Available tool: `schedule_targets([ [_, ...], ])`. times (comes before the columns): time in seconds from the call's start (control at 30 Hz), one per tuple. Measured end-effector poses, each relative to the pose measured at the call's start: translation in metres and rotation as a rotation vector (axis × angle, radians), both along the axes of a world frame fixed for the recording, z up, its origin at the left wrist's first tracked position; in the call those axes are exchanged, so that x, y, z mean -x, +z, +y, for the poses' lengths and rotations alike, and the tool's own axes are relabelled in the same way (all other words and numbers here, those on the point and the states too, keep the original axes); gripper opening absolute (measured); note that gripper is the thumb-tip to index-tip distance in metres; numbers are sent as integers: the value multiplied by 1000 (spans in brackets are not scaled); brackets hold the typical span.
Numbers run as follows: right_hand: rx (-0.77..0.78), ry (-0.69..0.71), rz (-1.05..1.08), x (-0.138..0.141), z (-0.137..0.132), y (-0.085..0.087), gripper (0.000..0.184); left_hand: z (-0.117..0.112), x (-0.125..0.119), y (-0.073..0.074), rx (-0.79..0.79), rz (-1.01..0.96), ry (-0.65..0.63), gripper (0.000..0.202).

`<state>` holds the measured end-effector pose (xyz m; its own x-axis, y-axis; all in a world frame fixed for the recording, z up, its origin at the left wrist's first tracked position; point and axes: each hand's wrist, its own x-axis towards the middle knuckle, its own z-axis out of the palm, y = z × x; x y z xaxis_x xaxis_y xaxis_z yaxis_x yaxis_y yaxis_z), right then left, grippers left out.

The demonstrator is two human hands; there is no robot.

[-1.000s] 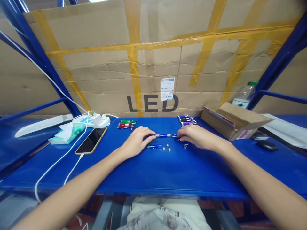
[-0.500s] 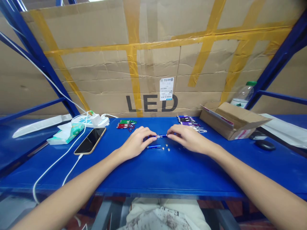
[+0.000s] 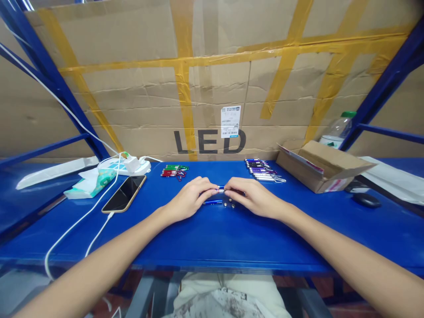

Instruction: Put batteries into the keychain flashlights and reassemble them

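Observation:
My left hand and my right hand meet over a small blue keychain flashlight on the blue table, fingers pinched on its two ends. Just in front lies a second blue flashlight piece, with small round button batteries beside it. Both hands rest on the tabletop.
Red and green flashlights lie at the back left, blue and purple ones at the back right. A phone on a white cable, a tissue pack, a power strip, an open cardboard box, a bottle and a mouse surround them.
My right hand slid left along the flashlight, from its keyring end to close beside my left hand. The left hand stayed put.

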<state>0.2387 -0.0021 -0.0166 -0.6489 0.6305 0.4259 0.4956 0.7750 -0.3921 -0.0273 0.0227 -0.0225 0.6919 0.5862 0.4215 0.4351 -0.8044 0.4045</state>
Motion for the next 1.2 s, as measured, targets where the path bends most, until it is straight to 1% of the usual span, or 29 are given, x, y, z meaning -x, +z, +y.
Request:
schedule_targets([
  [0.13, -107, -15, -73, -2, 1, -2, 27, 0, -1, 2, 60, -23, 4, 36],
  [0.27, -203, -39, -125, -2, 1, -5, 29, -2, -2, 5, 189, -58, 13, 39],
  [0.37, -269, -42, -155, 0, 1, -5, 31, -2, -2, 3, 266, -85, 29, 43],
  [0.5, -412, -102, -273, 2, 0, -2, 39, 1, -2, 0, 390, -118, 65, 50],
  [0.6, -447, -113, -329, 2, -3, 1, 41, 3, -1, -1, 462, -142, 65, 55],
  [0.67, -391, -110, -267, 3, -5, 3, 38, 2, -2, -1, 480, -162, 61, 55],
  [0.73, -246, -112, -107, 4, -6, 3, 32, 0, -2, 0, 449, -182, 51, 49],
  [0.83, 37, -132, 119, 8, -7, 3, 29, -3, -3, 2, 290, -195, 36, 34],
  [0.87, 118, -136, 156, 9, -8, 3, 30, -3, -3, 2, 228, -194, 36, 31],
  [0.93, 227, -134, 198, 11, -8, 3, 31, -3, -3, 2, 127, -190, 42, 28],
  [1.0, 271, -120, 228, 13, -9, 2, 32, -3, -2, 1, 65, -181, 49, 27],
  [1.2, 210, -129, 264, 14, -7, -1, 30, -2, -1, 0, -33, -122, 49, 31],
])
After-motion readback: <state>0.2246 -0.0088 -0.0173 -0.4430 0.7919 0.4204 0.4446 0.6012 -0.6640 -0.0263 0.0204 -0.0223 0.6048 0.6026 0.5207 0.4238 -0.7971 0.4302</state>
